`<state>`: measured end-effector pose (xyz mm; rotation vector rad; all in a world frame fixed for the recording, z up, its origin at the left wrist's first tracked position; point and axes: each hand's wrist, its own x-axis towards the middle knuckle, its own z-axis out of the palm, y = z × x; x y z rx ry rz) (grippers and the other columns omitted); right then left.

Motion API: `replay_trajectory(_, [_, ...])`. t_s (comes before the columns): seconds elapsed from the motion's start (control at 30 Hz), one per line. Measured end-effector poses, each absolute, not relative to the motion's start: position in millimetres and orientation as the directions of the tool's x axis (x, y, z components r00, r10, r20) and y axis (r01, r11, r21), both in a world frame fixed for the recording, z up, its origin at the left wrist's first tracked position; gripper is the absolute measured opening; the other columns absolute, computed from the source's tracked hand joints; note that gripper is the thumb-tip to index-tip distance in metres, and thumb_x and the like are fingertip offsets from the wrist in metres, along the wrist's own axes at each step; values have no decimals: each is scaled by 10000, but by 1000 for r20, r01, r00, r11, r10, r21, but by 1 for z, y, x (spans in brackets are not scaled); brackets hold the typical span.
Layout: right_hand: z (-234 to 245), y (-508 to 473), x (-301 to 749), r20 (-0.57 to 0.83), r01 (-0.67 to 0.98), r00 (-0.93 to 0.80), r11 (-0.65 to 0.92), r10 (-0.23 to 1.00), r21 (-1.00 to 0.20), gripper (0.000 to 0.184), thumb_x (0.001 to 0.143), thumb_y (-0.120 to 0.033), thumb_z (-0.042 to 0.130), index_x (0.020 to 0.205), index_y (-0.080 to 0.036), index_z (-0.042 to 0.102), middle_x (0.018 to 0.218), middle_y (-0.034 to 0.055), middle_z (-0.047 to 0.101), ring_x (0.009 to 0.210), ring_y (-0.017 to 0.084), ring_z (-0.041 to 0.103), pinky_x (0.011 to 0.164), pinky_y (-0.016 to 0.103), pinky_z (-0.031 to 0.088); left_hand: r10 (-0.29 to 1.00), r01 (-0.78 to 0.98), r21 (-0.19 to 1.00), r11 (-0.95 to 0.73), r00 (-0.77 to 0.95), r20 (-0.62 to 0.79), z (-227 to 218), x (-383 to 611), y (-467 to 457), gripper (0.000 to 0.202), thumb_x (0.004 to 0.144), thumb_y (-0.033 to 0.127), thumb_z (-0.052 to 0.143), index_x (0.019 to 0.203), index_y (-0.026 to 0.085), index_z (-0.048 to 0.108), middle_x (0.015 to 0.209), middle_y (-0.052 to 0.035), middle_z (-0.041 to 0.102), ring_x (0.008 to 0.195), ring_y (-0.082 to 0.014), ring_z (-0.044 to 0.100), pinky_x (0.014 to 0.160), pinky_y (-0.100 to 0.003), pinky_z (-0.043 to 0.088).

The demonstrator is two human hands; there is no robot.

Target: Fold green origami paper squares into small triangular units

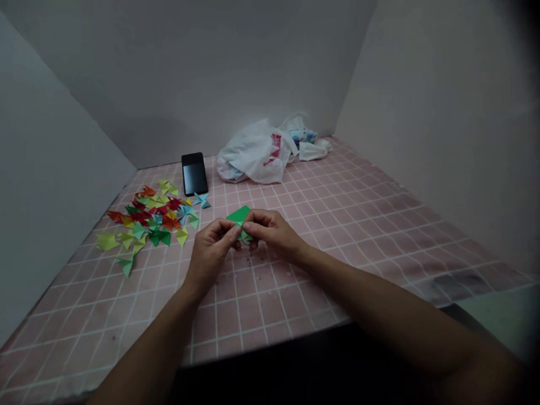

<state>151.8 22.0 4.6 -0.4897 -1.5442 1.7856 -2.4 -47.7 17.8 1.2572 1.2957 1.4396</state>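
Observation:
A small folded piece of green origami paper (pixel 239 214) is held over the middle of the table, its top face bright green and its lower part paler. My left hand (pixel 214 243) pinches its left side between thumb and fingers. From the right, my right hand (pixel 272 230) grips the other side, and the two thumbs nearly meet at the centre of the paper. Fingers hide much of the lower folds. To the left of my hands lies a loose heap of folded paper pieces (pixel 158 235) in red, orange, yellow, green and light blue.
A black smartphone (pixel 194 174) leans at the back, behind the heap. Right of it sits a crumpled white plastic bag (pixel 253 152), with another bluish bundle (pixel 304 136) beside it. A pink checked cloth (pixel 329 225) covers the table. Pale walls (pixel 236 62) stand at the back and both sides.

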Motion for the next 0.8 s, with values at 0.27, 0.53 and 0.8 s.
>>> replay_trajectory(0.27, [5,20,152,113,-276,-680,-111,724,-955,263,855,-399,657,740,-176,577,662,-17,600,560,96,563,505,220,502,970,93,981,-173,-154,186,18,-3,-48,158,814,311,747,781,170,684,679,16,645,581,-107,595,587,-231,491])
replay_trajectory(0.53, [5,22,153,93,-256,-687,-121,721,-959,246,839,-375,677,728,-175,585,659,-18,595,573,99,568,516,224,509,971,107,978,-177,-142,192,19,-2,-48,143,822,301,737,787,172,688,664,18,644,579,-102,597,586,-220,488])
replay_trajectory(0.8, [5,21,152,112,-281,-695,-124,710,-952,294,877,-432,646,752,-175,576,669,-7,620,561,95,571,510,207,501,973,72,985,-158,-159,168,19,-2,-48,169,817,329,745,794,172,688,703,-1,665,596,-120,609,600,-242,513])
